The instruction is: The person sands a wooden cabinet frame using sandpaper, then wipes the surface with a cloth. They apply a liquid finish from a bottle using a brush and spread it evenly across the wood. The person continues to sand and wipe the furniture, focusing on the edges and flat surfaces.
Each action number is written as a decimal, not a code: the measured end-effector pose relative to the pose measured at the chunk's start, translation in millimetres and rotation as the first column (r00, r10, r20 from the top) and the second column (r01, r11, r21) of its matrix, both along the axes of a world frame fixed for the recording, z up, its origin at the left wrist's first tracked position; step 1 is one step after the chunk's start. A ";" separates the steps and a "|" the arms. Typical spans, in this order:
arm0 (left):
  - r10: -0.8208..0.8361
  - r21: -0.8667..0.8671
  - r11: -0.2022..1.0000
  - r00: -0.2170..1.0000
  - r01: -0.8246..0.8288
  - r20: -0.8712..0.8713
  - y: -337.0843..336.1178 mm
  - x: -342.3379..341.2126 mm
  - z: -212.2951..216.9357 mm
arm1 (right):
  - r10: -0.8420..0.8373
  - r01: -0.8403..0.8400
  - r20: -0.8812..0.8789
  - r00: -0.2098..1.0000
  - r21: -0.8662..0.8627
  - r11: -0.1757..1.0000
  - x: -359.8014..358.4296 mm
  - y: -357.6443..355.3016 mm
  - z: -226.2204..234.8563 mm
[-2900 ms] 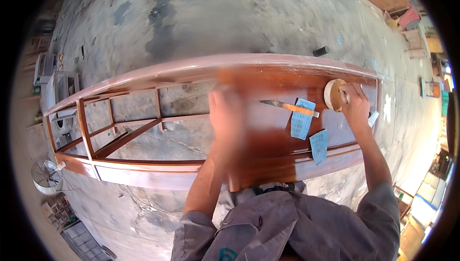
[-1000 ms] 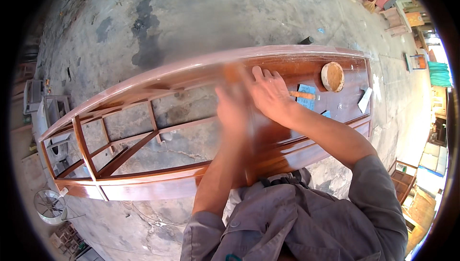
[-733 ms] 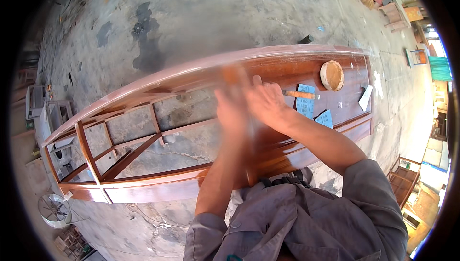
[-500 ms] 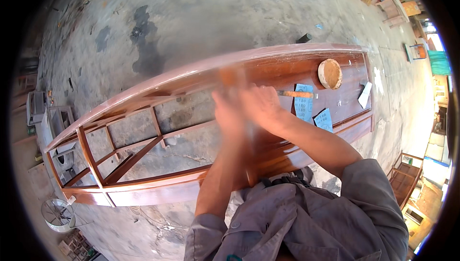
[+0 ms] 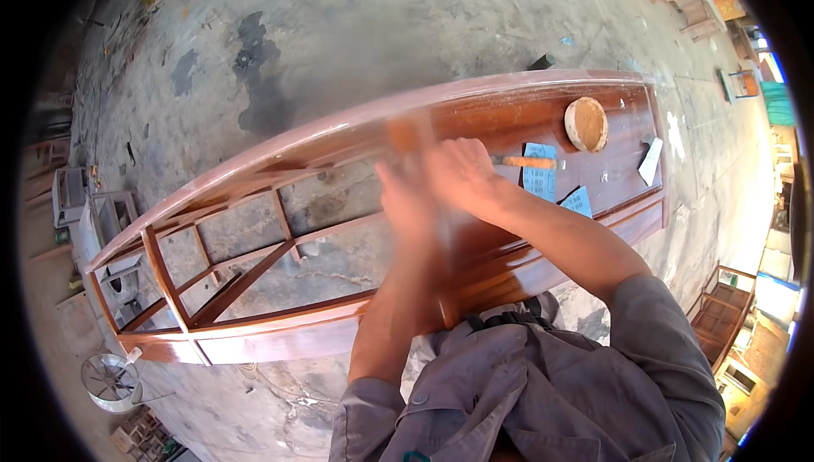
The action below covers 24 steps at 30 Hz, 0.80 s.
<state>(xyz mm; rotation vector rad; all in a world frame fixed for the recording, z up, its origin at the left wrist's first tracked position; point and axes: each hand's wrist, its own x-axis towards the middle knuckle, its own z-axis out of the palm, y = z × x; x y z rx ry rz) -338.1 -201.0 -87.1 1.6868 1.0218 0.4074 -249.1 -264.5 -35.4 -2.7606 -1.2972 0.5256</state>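
A long reddish-brown wooden furniture frame [image 5: 280, 347] lies before me, its left part open slats and its right part panelled. Over the middle, my left hand [image 5: 411, 203] is smeared by a blur and its fingers cannot be made out. Close beside it, my right hand [image 5: 462, 172] is closed with fingers curled; what it grips is hidden. Just right of that hand lies a wooden-handled tool [image 5: 530, 161] with a metal end, across a blue sandpaper sheet [image 5: 538, 182]. I cannot tell whether the hand touches it. Another sandpaper piece [image 5: 577, 202] lies nearer me.
A round, shallow tub [image 5: 586, 125] of tan material sits on the panel, with a white scrap [image 5: 649, 163] to its right. A dark cylinder [image 5: 541, 62] lies beyond the frame's far rail. At lower left stands a round wire-like fan [image 5: 110, 383]. Wooden furniture [image 5: 721, 314] stands at the right.
The view has shifted slightly, so the frame and the things on it sit a little differently in the picture. Both hands stay together over the middle; nothing is visibly picked up or let go.
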 end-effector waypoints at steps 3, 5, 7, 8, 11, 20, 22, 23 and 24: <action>-0.001 -0.001 1.000 0.999 0.001 -0.035 2.7 1.5 -4.8 | 0.091 -0.090 0.041 0.995 -0.039 0.995 -3.3 -5.8 -8.4; 0.003 0.000 1.000 1.000 -0.003 -0.022 1.7 1.9 -3.8 | 0.155 -0.152 0.070 0.986 -0.043 0.987 -11.1 -16.1 -5.0; 0.011 0.027 1.000 1.000 -0.010 -0.028 0.3 1.2 -3.9 | 0.141 -0.140 0.014 0.990 -0.074 0.987 -8.9 -13.5 3.1; 0.017 0.056 0.998 0.999 -0.015 -0.037 0.0 1.7 -3.8 | 0.132 -0.133 -0.011 0.991 -0.089 0.987 -6.6 -10.6 8.1; 0.027 0.042 0.999 0.998 -0.024 -0.058 -0.9 2.8 3.3 | 0.068 -0.068 -0.004 0.998 -0.032 0.997 2.1 -2.9 4.8; 0.018 0.014 1.000 0.999 -0.018 -0.027 -0.2 2.6 1.2 | -0.089 0.091 -0.031 0.996 0.052 0.994 4.6 -16.9 18.7; 0.014 0.026 1.000 1.000 -0.014 -0.011 -0.3 3.5 2.2 | -0.092 0.095 -0.047 0.995 0.079 0.992 6.4 -14.8 8.2; 0.016 0.026 1.000 1.000 -0.016 0.002 -0.9 3.6 3.4 | -0.091 0.096 -0.057 0.994 0.093 0.991 6.5 -14.0 2.6; 0.018 0.027 0.999 1.000 -0.018 0.015 -1.8 3.8 5.0 | -0.062 0.066 -0.048 0.997 0.089 0.994 5.6 -16.4 -0.1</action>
